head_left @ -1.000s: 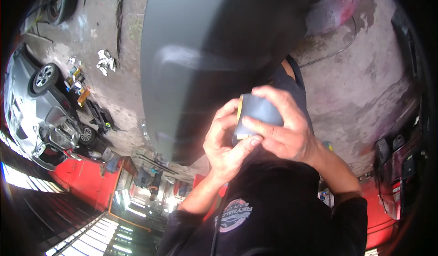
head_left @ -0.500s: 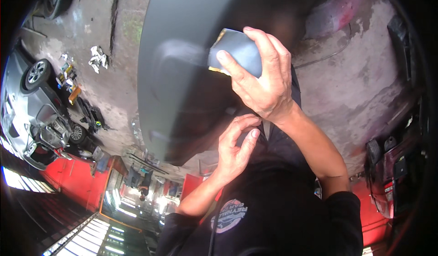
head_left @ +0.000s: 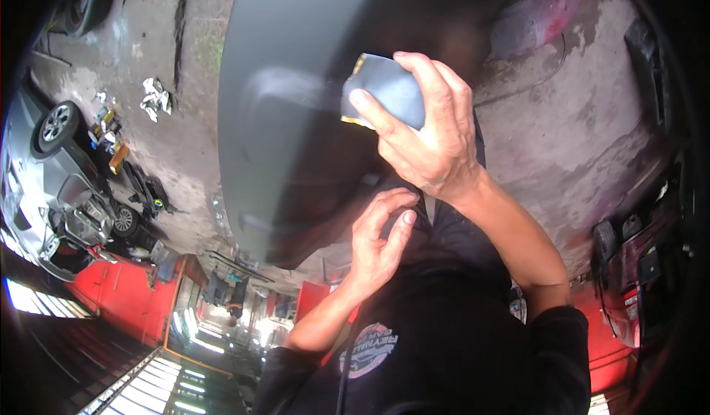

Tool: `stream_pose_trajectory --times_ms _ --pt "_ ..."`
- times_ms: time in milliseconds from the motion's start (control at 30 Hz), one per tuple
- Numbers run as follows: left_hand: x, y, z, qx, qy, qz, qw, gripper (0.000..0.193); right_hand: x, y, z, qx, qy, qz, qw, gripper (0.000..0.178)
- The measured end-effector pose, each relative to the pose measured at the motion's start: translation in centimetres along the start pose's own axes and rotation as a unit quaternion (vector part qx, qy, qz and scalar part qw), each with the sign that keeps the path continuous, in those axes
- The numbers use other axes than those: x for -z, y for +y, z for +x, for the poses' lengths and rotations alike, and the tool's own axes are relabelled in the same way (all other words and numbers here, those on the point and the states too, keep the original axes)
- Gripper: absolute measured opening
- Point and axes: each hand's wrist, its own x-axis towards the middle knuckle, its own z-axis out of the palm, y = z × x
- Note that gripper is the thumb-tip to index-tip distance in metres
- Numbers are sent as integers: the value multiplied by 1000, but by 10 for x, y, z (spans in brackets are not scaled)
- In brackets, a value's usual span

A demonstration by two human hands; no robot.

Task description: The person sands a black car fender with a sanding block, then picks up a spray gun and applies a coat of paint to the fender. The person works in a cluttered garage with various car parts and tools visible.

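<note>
A grey piece of sandpaper point(head_left: 390, 93) with yellowish edges is pinched between the thumb and fingers of my right hand point(head_left: 442, 130), raised over a large smooth dark-grey car body panel point(head_left: 277, 141). Lower and to the left, my left hand point(head_left: 379, 239) hovers by the panel's near edge, its fingers loosely curved and the thumb apart. Nothing shows inside that hand. The panel's left half is lit grey, while its right half lies in dark shade and reflection.
A silver car point(head_left: 66, 178) with its front opened up stands at the left, small cans and bottles point(head_left: 109, 130) beside it. Crumpled white paper point(head_left: 155, 99) lies on the worn concrete floor point(head_left: 200, 119). A pinkish painted part point(head_left: 540, 16) is at the upper right, a dark red vehicle point(head_left: 629, 282) at the far right.
The view has shifted slightly. My right hand still grips the sandpaper, now a touch lower in the picture. My left hand keeps nearly the same pose.
</note>
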Motion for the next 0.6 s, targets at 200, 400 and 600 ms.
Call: stream_pose_trajectory --times_ms 200,400,600 --pt "1 -5 -1 4 -6 12 1000 22 14 2 2 -2 12 14 1000 50" --pt "0 -1 -3 5 -9 25 1000 21 2 -4 6 13 2 -3 1000 51" --pt "1 -8 -2 19 -13 15 1000 22 20 3 10 3 0 19 1000 48"
